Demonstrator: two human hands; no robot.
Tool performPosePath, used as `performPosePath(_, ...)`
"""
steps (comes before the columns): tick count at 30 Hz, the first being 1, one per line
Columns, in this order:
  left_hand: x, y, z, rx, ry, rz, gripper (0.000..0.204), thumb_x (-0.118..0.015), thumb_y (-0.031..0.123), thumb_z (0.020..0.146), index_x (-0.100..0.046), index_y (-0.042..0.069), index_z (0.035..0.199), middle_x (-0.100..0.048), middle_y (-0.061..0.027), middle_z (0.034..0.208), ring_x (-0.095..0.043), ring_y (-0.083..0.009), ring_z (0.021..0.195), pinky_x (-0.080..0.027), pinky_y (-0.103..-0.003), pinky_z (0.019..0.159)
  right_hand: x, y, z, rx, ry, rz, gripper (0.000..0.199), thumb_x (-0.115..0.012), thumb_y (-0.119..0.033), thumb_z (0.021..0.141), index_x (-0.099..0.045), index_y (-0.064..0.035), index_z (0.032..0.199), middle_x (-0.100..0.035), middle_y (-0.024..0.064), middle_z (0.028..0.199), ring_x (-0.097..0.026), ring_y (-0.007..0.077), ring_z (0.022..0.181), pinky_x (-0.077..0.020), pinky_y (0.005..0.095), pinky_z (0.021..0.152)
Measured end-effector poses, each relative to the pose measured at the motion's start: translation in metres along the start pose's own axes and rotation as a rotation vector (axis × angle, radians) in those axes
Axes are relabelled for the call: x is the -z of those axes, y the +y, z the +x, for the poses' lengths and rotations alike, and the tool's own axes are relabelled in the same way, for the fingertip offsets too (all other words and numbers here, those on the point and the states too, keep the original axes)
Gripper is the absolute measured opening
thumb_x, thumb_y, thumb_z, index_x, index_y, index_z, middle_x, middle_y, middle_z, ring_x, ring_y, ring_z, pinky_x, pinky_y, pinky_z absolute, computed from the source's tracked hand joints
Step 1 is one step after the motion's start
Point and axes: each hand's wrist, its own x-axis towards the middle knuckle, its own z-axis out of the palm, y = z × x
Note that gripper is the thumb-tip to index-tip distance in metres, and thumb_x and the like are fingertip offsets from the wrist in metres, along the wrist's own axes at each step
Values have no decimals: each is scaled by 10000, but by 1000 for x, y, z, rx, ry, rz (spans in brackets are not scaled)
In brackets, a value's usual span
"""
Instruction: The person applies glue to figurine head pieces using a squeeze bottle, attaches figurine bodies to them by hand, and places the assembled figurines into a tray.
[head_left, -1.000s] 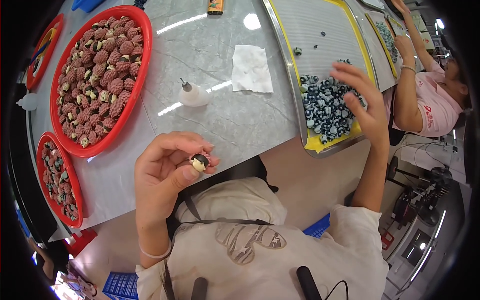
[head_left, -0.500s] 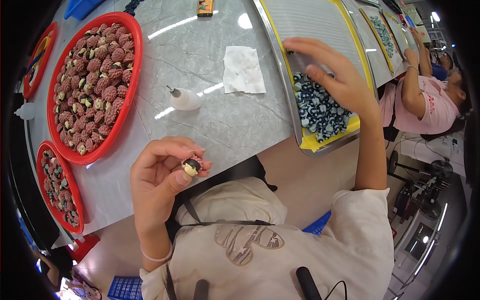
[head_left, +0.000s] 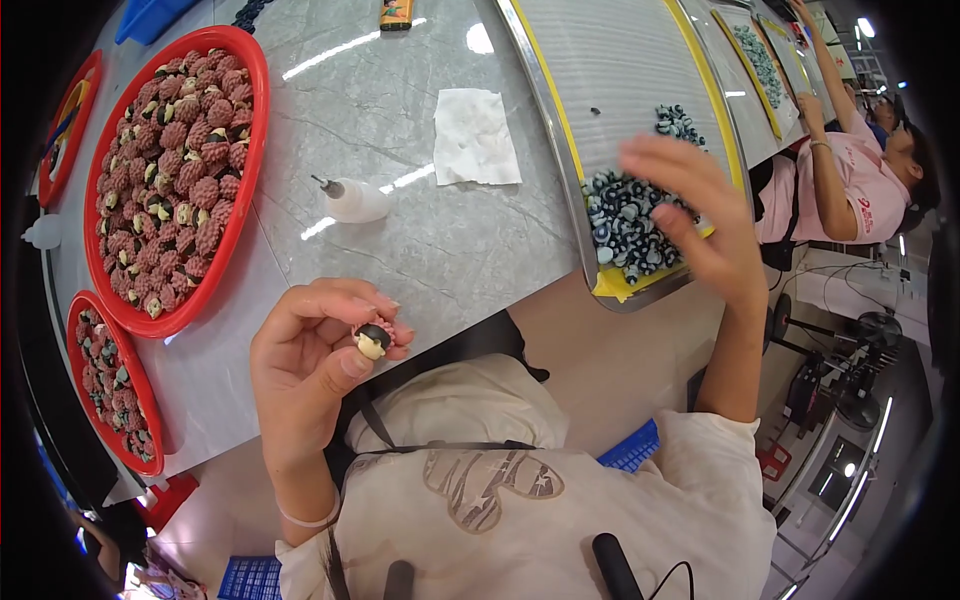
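Note:
Between the thumb and fingers of my left hand [head_left: 310, 370] is a small figurine head [head_left: 372, 342] in cream, black and pink. My right hand [head_left: 705, 220], somewhat blurred, hovers over the shallow metal tray [head_left: 553, 120] with its thumb apart from its outstretched fingers. Nothing shows in its grasp. Below it lies a pile of small dark-blue and pale-blue pieces [head_left: 630, 235], partly covered by the hand. One dark piece [head_left: 595, 110] sits alone on the tray's pale lining, and a smaller group of pieces [head_left: 680, 122] lies beyond the fingers.
A large red basin [head_left: 258, 130] of pink figurine pieces stands at left, with a smaller red basin [head_left: 150, 420] nearer. A white squeeze bottle [head_left: 358, 202] and white tissue [head_left: 474, 140] lie mid-table. At right sits a co-worker in a pink shirt [head_left: 850, 185].
My right hand has moved back toward me and right, from the tray's left edge to over the pile. The lone dark piece now shows on the lining. My left hand keeps its figurine head.

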Motion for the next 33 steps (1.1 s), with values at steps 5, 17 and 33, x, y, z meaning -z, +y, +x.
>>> performPosePath(5, -8, 2, 1, 49, 58, 104, 285, -631, 171, 717, -462, 11, 883, -480, -113, 886, -547, -171, 732, -471, -235, 616, 2, 66, -3, -195, 243, 192, 437, -366, -348, 860, -481, -9, 1110, -440, 109, 1187, -370, 228, 1134, -232, 313, 958)
performPosePath(17, -6, 0, 1, 45, 61, 101, 303, -631, 178, 722, -458, 12, 906, -470, -112, 895, -548, -171, 741, -471, -232, 628, -6, 32, -23, -224, 59, 309, 476, -345, -373, 858, -470, 9, 1112, -417, 123, 1207, -352, 235, 1149, -222, 317, 959)
performPosePath(33, 0, 2, 0, 10, -13, -7, 228, -600, 45, 722, -485, -36, 901, -502, -158, 924, -572, -222, 800, -498, -308, 701, -55, 50, -54, -504, 1116, 252, 426, -337, -277, 892, -380, 57, 1153, -377, 137, 1218, -363, 211, 1122, -256, 314, 947)
